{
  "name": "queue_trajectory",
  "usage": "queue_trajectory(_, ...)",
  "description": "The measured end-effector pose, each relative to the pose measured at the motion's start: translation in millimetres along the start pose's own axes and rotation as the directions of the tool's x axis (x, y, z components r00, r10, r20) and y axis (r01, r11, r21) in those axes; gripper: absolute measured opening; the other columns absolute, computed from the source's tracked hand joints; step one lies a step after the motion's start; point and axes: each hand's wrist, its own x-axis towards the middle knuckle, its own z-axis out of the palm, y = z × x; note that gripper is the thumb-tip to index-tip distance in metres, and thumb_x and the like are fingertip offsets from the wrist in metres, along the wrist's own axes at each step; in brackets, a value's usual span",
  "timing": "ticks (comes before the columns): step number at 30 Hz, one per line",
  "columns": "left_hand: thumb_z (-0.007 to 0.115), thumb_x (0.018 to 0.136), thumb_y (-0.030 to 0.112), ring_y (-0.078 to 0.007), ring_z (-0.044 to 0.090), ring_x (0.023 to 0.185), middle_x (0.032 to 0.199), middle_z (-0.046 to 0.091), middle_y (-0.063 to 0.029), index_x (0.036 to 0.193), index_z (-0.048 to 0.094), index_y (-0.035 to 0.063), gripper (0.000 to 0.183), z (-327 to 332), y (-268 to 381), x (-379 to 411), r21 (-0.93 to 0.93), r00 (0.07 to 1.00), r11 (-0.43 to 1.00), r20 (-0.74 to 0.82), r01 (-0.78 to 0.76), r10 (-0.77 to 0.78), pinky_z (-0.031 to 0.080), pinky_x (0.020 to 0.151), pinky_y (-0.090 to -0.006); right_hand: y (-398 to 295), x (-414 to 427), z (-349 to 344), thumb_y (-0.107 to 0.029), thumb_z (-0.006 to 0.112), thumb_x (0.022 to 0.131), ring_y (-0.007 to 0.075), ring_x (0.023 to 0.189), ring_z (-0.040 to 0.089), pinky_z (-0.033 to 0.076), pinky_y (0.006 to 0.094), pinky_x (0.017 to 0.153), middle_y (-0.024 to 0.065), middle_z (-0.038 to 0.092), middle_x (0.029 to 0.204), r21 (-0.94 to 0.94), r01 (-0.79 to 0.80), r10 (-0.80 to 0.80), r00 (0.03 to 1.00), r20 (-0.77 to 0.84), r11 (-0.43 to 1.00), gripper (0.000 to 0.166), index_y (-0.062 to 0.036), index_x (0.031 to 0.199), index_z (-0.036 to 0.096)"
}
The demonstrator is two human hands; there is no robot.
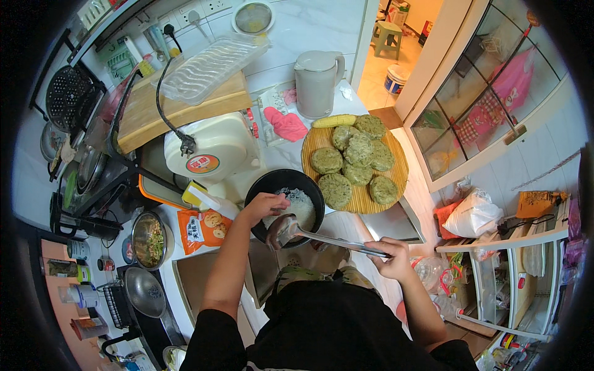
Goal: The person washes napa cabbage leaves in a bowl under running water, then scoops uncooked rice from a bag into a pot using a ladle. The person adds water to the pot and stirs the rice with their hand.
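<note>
A black round pot (pixel 274 178) stands at the counter's front edge with white, grainy food (pixel 301 208) inside, which looks like rice. My right hand (pixel 391 259) grips the end of a long metal ladle (pixel 334 239), whose bowl is tilted over the near side of the pot. Above the pot's left part is my left hand (pixel 267 207), fingers pointing right, close to the ladle's bowl. Whether those fingers pinch anything is hidden. Just right of the pot, a round bamboo tray (pixel 311 160) carries several thick green patties (pixel 359 149) and a corn cob (pixel 334 121).
Behind the pot are a grey kettle (pixel 316 83), a pink cloth (pixel 285 124) and a cream appliance (pixel 213 143). An orange food packet (pixel 203 230) and a steel bowl of chopped food (pixel 148 241) lie left. An open drawer (pixel 262 273) sits below; a shelf rack (pixel 501 246) stands right.
</note>
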Motion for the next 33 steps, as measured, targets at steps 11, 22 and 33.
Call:
queue_trajectory(11, 0.058, 0.091, 0.023, -0.0106, 0.06, 0.082, 0.091, 0.068, -0.0056, 0.094, 0.068, 0.0016, 0.024, 1, -8, 2, 0.09, 0.983, 0.995, 0.183, -0.032, 0.015, 0.047, 0.076, -0.0258, -1, -1, 0, 0.006, 0.069, 0.06, 0.022, 0.058, 0.06, 0.046, 0.0287, 0.053, 0.0104, 0.065, 0.073, 0.053, -0.016, 0.017, 1.0, -0.004, 0.998, 0.035, -0.0062, 0.093, 0.071)
queue_trajectory(22, 0.067, 0.086, 0.034, -0.011, 0.057, 0.068, 0.076, 0.065, -0.004, 0.082, 0.071, -0.0007, 0.035, 10, -12, -2, 0.197, 0.957, 0.98, -0.291, 0.041, 0.018, 0.047, 0.064, -0.0268, 28, -17, -5, 0.001, 0.071, 0.078, 0.0067, 0.063, 0.056, 0.047, 0.0241, 0.057, 0.0065, 0.07, 0.084, 0.27, -0.21, 0.222, 0.975, -0.012, 0.94, 0.024, -0.0014, 0.101, 0.07)
queue_trajectory(33, 0.07, 0.074, 0.01, -0.032, 0.066, 0.075, 0.081, 0.068, -0.0155, 0.108, 0.064, 0.0073, 0.034, 28, -34, -22, 0.692, 0.729, 0.715, -0.436, -0.104, 0.528, 0.053, 0.07, -0.0374, 16, -7, -8, -0.014, 0.062, 0.091, 0.0044, 0.043, 0.043, 0.032, 0.0206, 0.039, -0.0005, 0.054, 0.059, 0.472, -0.663, 0.546, 0.748, 0.378, 0.581, 0.017, 0.0009, 0.096, 0.068)
